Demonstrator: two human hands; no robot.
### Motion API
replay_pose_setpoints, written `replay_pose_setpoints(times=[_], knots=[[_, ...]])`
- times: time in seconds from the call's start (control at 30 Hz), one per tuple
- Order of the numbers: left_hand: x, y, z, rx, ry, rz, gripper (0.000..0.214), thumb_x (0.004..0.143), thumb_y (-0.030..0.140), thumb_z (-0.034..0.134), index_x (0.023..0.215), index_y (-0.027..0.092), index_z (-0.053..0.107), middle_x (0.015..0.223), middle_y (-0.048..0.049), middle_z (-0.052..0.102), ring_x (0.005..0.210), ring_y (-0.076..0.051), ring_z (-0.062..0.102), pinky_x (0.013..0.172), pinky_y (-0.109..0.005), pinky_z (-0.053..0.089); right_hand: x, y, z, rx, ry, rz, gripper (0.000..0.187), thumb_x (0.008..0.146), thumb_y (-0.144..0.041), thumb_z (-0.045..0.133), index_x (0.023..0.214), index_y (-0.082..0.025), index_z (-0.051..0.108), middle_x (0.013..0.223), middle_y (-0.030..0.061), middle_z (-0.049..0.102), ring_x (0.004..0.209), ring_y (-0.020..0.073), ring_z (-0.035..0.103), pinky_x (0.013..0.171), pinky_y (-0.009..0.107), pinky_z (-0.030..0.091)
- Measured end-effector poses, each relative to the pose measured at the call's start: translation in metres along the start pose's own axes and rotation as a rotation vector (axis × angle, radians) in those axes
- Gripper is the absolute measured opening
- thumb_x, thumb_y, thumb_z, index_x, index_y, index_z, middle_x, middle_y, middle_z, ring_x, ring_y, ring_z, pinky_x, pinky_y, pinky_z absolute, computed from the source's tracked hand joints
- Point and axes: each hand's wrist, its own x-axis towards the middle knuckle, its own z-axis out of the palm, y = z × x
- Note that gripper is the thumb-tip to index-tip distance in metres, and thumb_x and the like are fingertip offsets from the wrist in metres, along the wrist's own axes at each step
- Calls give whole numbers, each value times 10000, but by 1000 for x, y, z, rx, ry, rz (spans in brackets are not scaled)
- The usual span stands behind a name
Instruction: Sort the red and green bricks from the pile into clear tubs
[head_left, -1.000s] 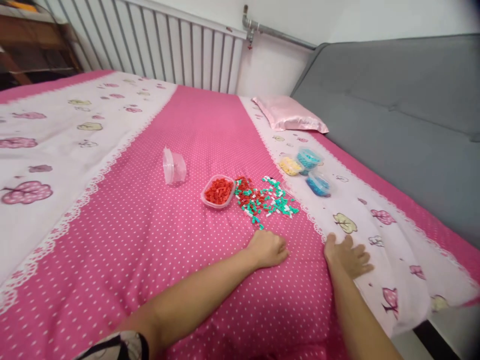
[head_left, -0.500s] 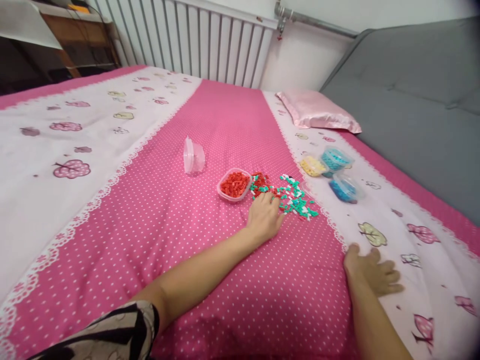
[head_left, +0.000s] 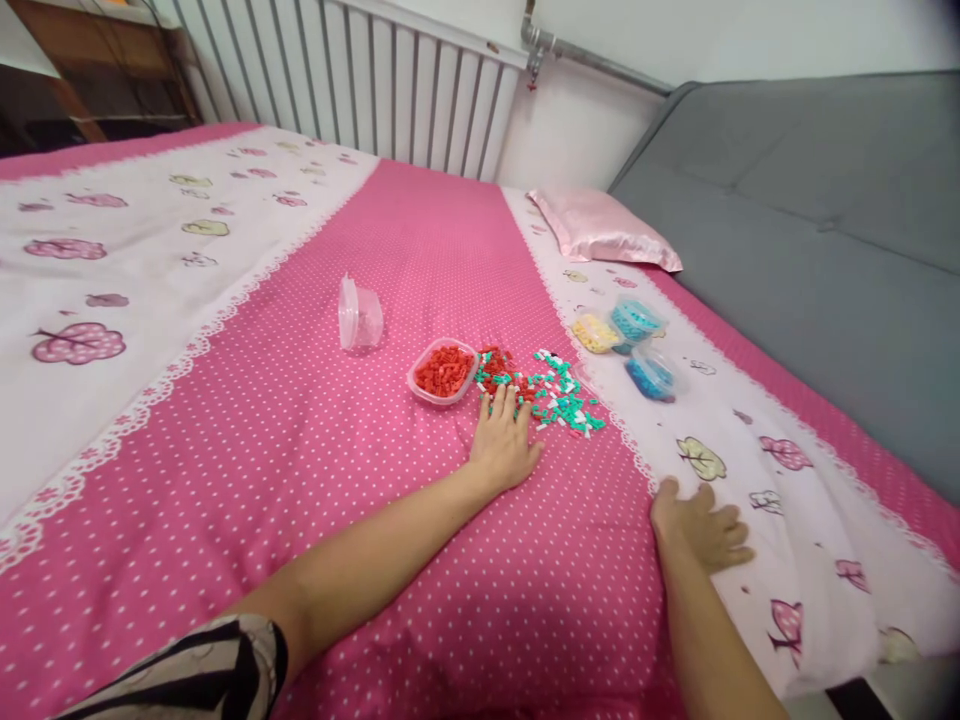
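Note:
My left hand (head_left: 504,442) lies palm down with its fingers stretched out, the fingertips at the edge of a pile of small red pieces (head_left: 496,364). Small green and white pieces (head_left: 566,408) are mixed in and scattered to the right of it. Just left of the pile is a clear tub (head_left: 442,400) filled with more red pieces (head_left: 445,371). My right hand (head_left: 705,524) rests on the white strip of the bedspread, fingers spread, holding nothing. Whether any piece sits under the left fingertips is hidden.
An empty clear tub (head_left: 361,316) lies on its side at the left. Farther right are containers of yellow pieces (head_left: 596,331), turquoise pieces (head_left: 636,320) and blue pieces (head_left: 651,377). Behind them are a pink pillow (head_left: 607,228) and a grey padded headboard (head_left: 810,190).
My left fingers, more bent before, are now straighter and spread at the pile. The whole view has turned to the right. My right hand stays on the bedspread.

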Motion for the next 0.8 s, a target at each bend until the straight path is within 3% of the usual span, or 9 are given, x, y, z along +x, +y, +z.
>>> replay_pose_setpoints(times=[0.13,0.27,0.47,0.57,0.7,0.8], knots=[[-1,3,-5,9,-50,24,634,814,469,438,1329,102,392,1450,-181,287,1353,-306,196,1099,-430,130,1,0,1,-7,3,3,615,844,-537,279,1314,-168,427,1392,201,340,1291,352,272,1021,574,183],[-5,13,-13,26,-107,-10,624,811,439,462,1332,104,389,1427,-186,331,1329,-317,254,1080,-473,168,1,-1,0,-7,-7,9,612,844,-535,282,1323,-177,416,1402,189,332,1293,348,268,1024,566,180],[-11,24,-32,48,-219,-16,579,762,441,549,1208,74,518,1374,-223,392,1304,-359,280,1010,-487,289,-1,-3,-3,-5,-7,4,602,849,-512,301,1326,-163,410,1399,192,332,1286,343,270,1027,554,182],[-11,22,-46,47,-268,9,524,765,479,531,1099,80,594,1238,-228,521,1204,-354,413,922,-472,381,-1,-4,-4,-6,-5,1,589,852,-507,305,1320,-167,416,1388,200,343,1278,348,278,1009,573,196],[-8,14,-65,32,-306,32,425,783,458,500,930,94,660,929,-195,654,891,-307,605,735,-415,470,-2,-3,-5,-4,2,-4,591,851,-508,307,1318,-162,419,1383,203,349,1276,351,280,1010,574,195],[0,8,-67,15,-248,82,327,815,366,474,888,108,662,890,-167,664,884,-281,608,782,-402,456,-3,-4,-6,-3,0,-9,590,852,-508,305,1316,-163,420,1382,199,354,1277,349,283,1013,568,196]])
